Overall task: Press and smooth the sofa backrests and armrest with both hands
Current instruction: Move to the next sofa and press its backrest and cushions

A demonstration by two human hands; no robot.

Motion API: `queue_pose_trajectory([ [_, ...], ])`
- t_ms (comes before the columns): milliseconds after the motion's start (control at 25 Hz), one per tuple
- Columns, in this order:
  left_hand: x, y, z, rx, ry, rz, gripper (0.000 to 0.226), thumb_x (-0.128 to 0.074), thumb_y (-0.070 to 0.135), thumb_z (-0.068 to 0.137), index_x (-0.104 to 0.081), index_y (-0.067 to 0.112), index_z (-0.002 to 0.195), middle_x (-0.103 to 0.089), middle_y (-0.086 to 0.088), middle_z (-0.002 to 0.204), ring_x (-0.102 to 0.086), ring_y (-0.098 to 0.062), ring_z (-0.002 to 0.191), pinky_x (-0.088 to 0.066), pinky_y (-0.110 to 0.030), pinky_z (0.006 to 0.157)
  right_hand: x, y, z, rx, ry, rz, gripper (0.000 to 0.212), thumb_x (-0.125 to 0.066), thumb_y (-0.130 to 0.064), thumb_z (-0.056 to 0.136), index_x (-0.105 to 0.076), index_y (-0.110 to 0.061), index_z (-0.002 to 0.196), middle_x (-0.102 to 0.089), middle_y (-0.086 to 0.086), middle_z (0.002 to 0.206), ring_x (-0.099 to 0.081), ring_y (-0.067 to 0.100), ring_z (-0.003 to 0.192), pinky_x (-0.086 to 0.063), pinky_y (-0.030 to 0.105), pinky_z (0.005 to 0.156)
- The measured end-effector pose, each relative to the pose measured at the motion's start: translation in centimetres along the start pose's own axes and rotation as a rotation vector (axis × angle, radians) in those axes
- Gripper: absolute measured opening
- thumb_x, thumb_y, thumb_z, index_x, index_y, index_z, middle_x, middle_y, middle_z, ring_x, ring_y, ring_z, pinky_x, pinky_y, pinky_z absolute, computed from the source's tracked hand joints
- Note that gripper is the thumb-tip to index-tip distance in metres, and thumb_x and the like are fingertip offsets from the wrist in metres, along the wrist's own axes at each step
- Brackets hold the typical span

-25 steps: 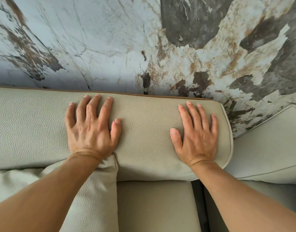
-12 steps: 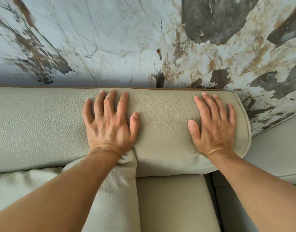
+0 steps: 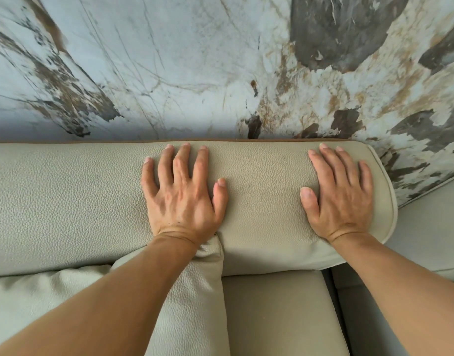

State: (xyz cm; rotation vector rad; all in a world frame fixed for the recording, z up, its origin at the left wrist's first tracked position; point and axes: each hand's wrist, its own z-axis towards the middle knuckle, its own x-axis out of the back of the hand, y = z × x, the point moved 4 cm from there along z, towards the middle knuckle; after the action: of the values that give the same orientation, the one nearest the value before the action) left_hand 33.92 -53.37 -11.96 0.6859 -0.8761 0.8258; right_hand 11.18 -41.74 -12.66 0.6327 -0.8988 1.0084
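A beige, pebble-grained sofa backrest runs across the head view from the left edge to its rounded right end. My left hand lies flat on its top near the middle, fingers spread, palm down. My right hand lies flat close to the rounded right end, fingers together and pointing at the wall. Neither hand holds anything. A second beige cushion section shows at the far right, lower and apart from the backrest.
A marbled wall in white, grey and brown stands right behind the backrest. A loose beige pillow leans against the backrest under my left wrist. The seat cushion lies below, with a dark gap to its right.
The view has shifted left, so the backrest's right end sits further right in frame. Both hands stay flat on the backrest in about the same spots, near its top edge.
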Motion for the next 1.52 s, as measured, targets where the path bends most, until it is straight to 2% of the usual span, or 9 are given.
queue_pose_trajectory([
  [280,0.3,0.1,0.0,0.014,-0.056,0.024,0.06,-0.032,0.051,0.088,-0.047,0.018,0.135,-0.048,-0.011,0.139,-0.034,-0.034,0.136,-0.014,-0.054,0.113,0.5,-0.2,-0.1,0.016,-0.057,0.005,0.067,-0.021,-0.054,0.092,-0.036,-0.016,0.145,-0.041,0.01,0.15,-0.033,0.034,0.138,-0.021,0.059,0.111],
  [400,0.7,0.3,0.1,0.026,-0.145,0.032,0.063,-0.026,0.054,0.089,-0.041,0.021,0.141,-0.043,-0.008,0.146,-0.027,-0.031,0.141,-0.009,-0.052,0.115,0.7,-0.2,0.0,0.017,-0.152,-0.006,0.067,-0.021,-0.054,0.092,-0.031,-0.017,0.147,-0.036,0.009,0.153,-0.028,0.032,0.14,-0.018,0.058,0.113],
  [520,1.5,-0.2,0.2,-0.02,-0.298,0.015,0.065,-0.017,0.055,0.093,-0.024,0.024,0.15,-0.025,-0.004,0.158,-0.009,-0.026,0.147,0.0,-0.048,0.118,1.3,-0.3,-0.4,-0.02,-0.275,-0.052,0.069,-0.007,-0.06,0.093,-0.014,-0.024,0.152,-0.019,0.002,0.161,-0.013,0.025,0.147,-0.01,0.052,0.116],
  [600,2.8,-1.1,-0.5,-0.086,-0.422,-0.001,0.064,-0.014,0.053,0.095,-0.011,0.026,0.153,-0.009,0.0,0.163,0.002,-0.022,0.149,0.003,-0.045,0.12,2.2,-0.8,-1.2,-0.119,-0.373,-0.013,0.068,-0.004,-0.059,0.094,-0.005,-0.027,0.153,-0.006,-0.001,0.163,-0.003,0.021,0.148,-0.007,0.048,0.118],
  [720,5.9,-2.6,-2.9,-0.094,-0.632,0.012,0.062,-0.011,0.055,0.097,0.002,0.032,0.153,0.009,0.007,0.163,0.012,-0.017,0.148,0.007,-0.045,0.119,4.9,-3.1,-3.2,-0.242,-0.556,0.101,0.067,-0.01,-0.057,0.095,0.0,-0.025,0.153,0.004,-0.003,0.163,0.003,0.021,0.148,-0.004,0.047,0.118],
  [840,9.4,-3.9,-5.9,-0.062,-0.769,0.052,0.064,-0.007,0.058,0.096,0.006,0.031,0.153,0.013,0.005,0.163,0.014,-0.02,0.148,0.011,-0.046,0.117,8.3,-6.0,-5.5,-0.21,-0.704,0.096,0.066,-0.008,-0.059,0.096,0.0,-0.026,0.154,0.007,-0.004,0.163,0.004,0.02,0.148,0.0,0.049,0.118],
  [1200,23.0,-11.6,-15.6,-0.012,-0.674,0.085,0.067,-0.005,0.06,0.094,0.004,0.031,0.153,0.009,0.004,0.163,0.014,-0.021,0.148,0.01,-0.047,0.119,21.4,-16.2,-13.0,-0.176,-0.718,0.056,0.068,-0.005,-0.062,0.094,0.003,-0.029,0.153,0.01,-0.004,0.162,0.011,0.019,0.148,0.005,0.05,0.118],
  [1520,36.2,-26.6,-25.5,0.046,-0.577,0.127,0.067,-0.008,0.059,0.094,0.001,0.028,0.153,0.004,0.001,0.164,0.01,-0.024,0.149,0.007,-0.049,0.118,32.0,-31.8,-19.3,-0.097,-0.692,0.016,0.068,-0.008,-0.063,0.094,0.003,-0.03,0.153,0.009,-0.003,0.163,0.008,0.019,0.148,0.004,0.051,0.117],
])
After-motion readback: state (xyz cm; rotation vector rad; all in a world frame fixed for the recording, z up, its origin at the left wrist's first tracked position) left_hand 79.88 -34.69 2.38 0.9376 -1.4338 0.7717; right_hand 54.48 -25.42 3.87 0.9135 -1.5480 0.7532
